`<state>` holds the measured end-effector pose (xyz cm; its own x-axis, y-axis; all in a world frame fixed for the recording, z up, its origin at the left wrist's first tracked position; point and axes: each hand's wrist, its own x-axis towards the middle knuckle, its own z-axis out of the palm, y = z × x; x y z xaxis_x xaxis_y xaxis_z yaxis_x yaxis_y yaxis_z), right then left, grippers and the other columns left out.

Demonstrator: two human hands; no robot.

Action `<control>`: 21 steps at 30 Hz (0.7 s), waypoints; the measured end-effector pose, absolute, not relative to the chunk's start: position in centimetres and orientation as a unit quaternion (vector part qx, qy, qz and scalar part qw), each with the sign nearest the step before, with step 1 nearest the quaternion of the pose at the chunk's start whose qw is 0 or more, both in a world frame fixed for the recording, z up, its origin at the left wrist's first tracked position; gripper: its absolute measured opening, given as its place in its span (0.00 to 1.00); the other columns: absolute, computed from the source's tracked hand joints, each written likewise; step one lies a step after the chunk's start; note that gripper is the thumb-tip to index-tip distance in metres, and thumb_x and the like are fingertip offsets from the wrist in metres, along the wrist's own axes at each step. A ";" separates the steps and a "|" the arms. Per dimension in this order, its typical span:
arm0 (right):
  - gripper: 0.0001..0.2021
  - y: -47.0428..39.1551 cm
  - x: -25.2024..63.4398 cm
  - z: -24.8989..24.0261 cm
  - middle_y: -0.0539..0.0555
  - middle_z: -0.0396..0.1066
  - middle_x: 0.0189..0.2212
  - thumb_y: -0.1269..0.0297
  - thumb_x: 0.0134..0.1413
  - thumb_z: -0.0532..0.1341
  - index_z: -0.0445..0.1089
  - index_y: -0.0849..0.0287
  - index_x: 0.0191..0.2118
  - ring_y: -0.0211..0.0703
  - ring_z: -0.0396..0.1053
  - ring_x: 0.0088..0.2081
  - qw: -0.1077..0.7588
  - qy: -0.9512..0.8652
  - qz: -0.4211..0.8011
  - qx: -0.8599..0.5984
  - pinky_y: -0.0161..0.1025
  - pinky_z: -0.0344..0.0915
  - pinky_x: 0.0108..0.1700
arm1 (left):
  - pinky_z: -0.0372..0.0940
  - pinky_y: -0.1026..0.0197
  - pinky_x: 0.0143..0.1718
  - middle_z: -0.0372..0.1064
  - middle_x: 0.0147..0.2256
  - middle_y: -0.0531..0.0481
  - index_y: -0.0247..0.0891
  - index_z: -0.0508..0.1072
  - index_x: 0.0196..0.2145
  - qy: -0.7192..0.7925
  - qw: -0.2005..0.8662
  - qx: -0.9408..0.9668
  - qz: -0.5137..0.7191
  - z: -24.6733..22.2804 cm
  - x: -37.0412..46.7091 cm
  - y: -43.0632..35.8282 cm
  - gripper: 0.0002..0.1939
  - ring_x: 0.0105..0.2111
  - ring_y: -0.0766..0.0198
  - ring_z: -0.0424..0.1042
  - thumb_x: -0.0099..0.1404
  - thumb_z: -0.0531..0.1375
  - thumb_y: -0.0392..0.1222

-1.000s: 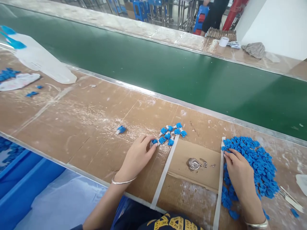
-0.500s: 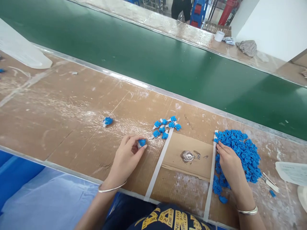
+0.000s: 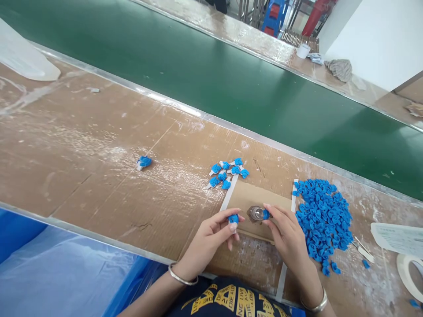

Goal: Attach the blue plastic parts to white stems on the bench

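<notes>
My left hand (image 3: 214, 235) pinches a small blue piece (image 3: 233, 218) between thumb and fingers, over the front of the cardboard sheet. Between the thumb and fingers of my right hand (image 3: 289, 233) is another blue piece (image 3: 265, 214), held against the right side of a small clear glass container (image 3: 256, 213) on the cardboard sheet (image 3: 274, 197). Several blue pieces with white tabs (image 3: 222, 175) lie behind my left hand. To the right of my right hand spreads a large pile of blue pieces (image 3: 327, 215).
One blue piece with a white tab (image 3: 144, 162) lies alone at the left. Beyond the table's metal edge runs a green belt (image 3: 198, 83). Tweezers (image 3: 363, 250), a white card (image 3: 396, 237) and a tape roll (image 3: 410, 273) lie at the right.
My left hand has moved right with its blue piece. My right hand has left the pile's edge and come left to the glass container with a blue piece. The view has shifted slightly.
</notes>
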<state>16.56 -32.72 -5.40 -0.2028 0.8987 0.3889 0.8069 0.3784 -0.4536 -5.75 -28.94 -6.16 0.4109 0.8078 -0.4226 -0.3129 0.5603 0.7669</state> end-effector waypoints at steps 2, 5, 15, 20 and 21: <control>0.17 -32.6 16.3 -5.7 0.56 0.73 0.50 0.69 0.74 0.53 0.62 0.56 0.64 0.47 0.68 0.51 0.308 -0.772 0.087 -0.550 0.43 0.67 0.52 | 0.70 0.63 0.28 0.77 0.43 0.43 0.41 0.79 0.49 0.378 0.808 0.291 0.347 -6.0 -5.9 -29.0 0.20 0.31 0.61 0.76 0.62 0.68 0.52; 0.16 -32.7 16.3 -5.8 0.54 0.74 0.49 0.67 0.74 0.55 0.65 0.51 0.62 0.46 0.69 0.50 0.337 -0.744 0.131 -0.562 0.42 0.68 0.52 | 0.71 0.61 0.34 0.78 0.42 0.44 0.42 0.80 0.48 0.356 0.824 0.288 0.334 -5.7 -6.0 -29.0 0.19 0.35 0.58 0.79 0.62 0.69 0.51; 0.11 -34.5 13.0 -4.4 0.52 0.77 0.47 0.59 0.61 0.71 0.77 0.47 0.48 0.43 0.75 0.49 0.616 -0.358 0.485 -0.506 0.32 0.73 0.50 | 0.67 0.66 0.32 0.77 0.29 0.51 0.37 0.79 0.36 0.314 0.849 0.214 0.368 -4.4 -2.6 -29.4 0.17 0.28 0.67 0.73 0.52 0.77 0.44; 0.10 -34.7 12.2 -4.1 0.54 0.77 0.45 0.59 0.57 0.74 0.79 0.48 0.44 0.45 0.76 0.47 0.635 -0.322 0.500 -0.493 0.32 0.74 0.49 | 0.68 0.67 0.34 0.78 0.36 0.50 0.38 0.79 0.36 0.299 0.849 0.202 0.386 -4.3 -1.8 -29.7 0.16 0.33 0.66 0.73 0.52 0.77 0.41; 0.10 -34.8 12.1 -4.1 0.54 0.77 0.45 0.59 0.57 0.74 0.80 0.48 0.44 0.45 0.76 0.47 0.636 -0.322 0.498 -0.494 0.33 0.74 0.49 | 0.68 0.67 0.34 0.79 0.36 0.50 0.38 0.79 0.37 0.296 0.849 0.202 0.388 -4.4 -1.7 -29.8 0.16 0.33 0.66 0.73 0.52 0.77 0.41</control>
<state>12.12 -34.76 -4.07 0.2972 0.9511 -0.0837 -0.3153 0.0150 -0.9489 -1.73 -29.81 -4.36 0.5230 0.7785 -0.3469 -0.5394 0.6175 0.5725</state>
